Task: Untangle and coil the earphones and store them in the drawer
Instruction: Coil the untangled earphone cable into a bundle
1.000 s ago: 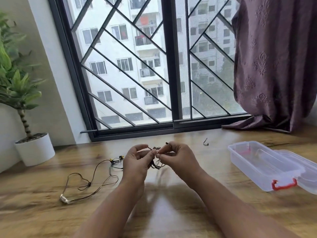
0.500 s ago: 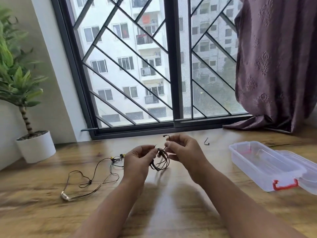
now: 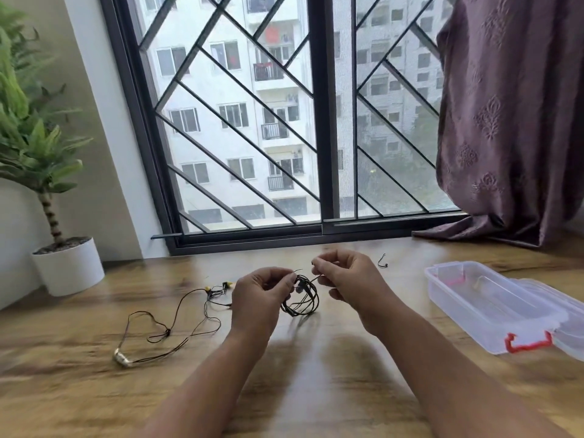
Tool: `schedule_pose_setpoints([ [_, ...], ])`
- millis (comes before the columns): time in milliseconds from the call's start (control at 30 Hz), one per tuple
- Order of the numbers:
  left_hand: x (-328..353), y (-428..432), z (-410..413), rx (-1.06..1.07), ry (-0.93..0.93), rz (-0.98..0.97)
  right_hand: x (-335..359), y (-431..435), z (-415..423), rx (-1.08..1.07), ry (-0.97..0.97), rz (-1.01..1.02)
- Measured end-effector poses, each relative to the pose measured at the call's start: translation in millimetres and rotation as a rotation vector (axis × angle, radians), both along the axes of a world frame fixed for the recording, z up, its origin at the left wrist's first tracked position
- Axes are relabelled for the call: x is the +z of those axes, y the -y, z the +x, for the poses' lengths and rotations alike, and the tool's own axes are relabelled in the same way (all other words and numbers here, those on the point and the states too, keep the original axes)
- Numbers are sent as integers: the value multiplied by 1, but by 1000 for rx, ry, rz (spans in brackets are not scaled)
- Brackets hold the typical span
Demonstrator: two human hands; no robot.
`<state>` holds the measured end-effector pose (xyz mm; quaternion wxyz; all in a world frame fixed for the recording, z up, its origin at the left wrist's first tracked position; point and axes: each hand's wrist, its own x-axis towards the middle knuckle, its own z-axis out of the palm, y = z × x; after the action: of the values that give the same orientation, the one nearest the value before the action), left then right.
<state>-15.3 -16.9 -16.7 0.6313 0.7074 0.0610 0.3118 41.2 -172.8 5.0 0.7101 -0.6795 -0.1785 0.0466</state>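
Note:
A small dark coil of earphone cable (image 3: 301,298) hangs between my hands above the wooden table (image 3: 316,390). My left hand (image 3: 259,295) pinches the coil's upper left side. My right hand (image 3: 347,279) pinches a loose end of the same cable a little higher, to the right. A second, loose earphone set (image 3: 172,324) with yellow buds and a silver plug lies spread on the table to the left. A clear plastic box (image 3: 486,308) with a red latch stands open at the right.
A potted plant in a white pot (image 3: 68,267) stands at the far left. A small black hook (image 3: 382,260) lies near the window frame. A purple curtain (image 3: 512,121) hangs down to the table at the back right.
My hands have drawn apart, the right one pulling the cable end up and to the right. The bundle now hangs as a rounder coil from my left fingers.

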Motion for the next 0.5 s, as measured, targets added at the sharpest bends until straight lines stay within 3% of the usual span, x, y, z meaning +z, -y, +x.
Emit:
schedule_pose_setpoints([
  [267, 2, 4, -4, 50, 3, 106, 1, -13, -11, 161, -438, 416],
  [500, 2, 6, -4, 145, 0, 213, 3, -15, -17, 167, -523, 519],
])
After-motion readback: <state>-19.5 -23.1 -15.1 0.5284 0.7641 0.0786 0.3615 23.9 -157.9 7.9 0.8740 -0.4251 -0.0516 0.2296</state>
